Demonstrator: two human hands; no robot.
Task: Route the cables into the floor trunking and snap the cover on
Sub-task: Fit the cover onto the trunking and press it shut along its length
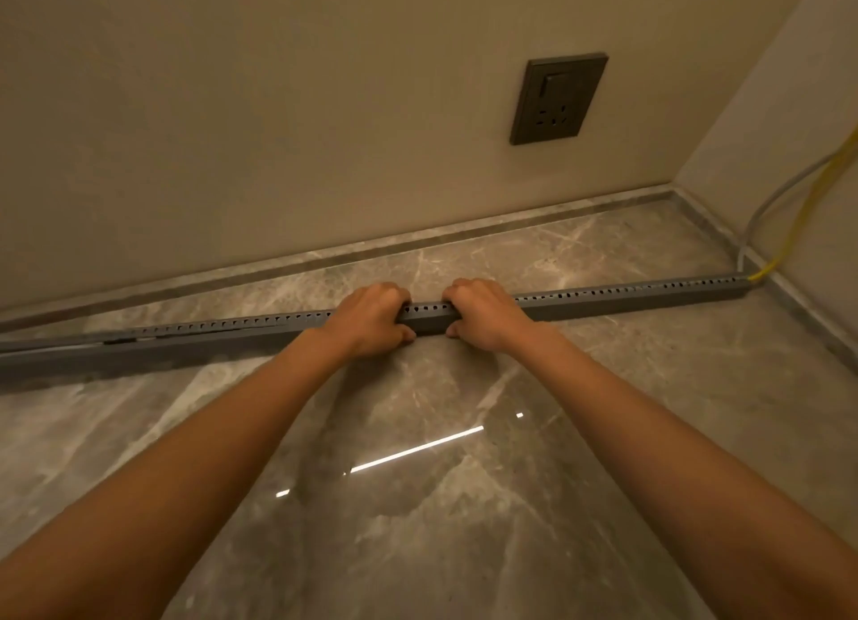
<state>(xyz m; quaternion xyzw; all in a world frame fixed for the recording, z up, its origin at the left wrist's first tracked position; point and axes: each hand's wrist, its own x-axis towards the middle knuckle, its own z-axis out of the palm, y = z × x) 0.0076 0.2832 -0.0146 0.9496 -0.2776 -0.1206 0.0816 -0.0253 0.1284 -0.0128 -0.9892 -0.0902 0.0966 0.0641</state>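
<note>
Both hands are clamping the trunking (627,296): our left hand (371,320) and our right hand (483,315) are sitting just beside each other, near the middle of its length. The fingers are curling over the far top edge and the thumbs are pressing on the near side. A short piece of trunking is showing between them.

The trunking is lying on the floor (464,526), running from the left edge toward the right corner, near the wall (232,108) but apart from it. Small slots are running along its top edge. At the far left the cover (55,346) is looking slightly raised; we cannot tell if it is seated there.

At the right end a yellow cable (799,222) and a grey cable (753,222) are entering the trunking and going up beside the side wall. A dark socket (559,99) is sitting on the wall above.
</note>
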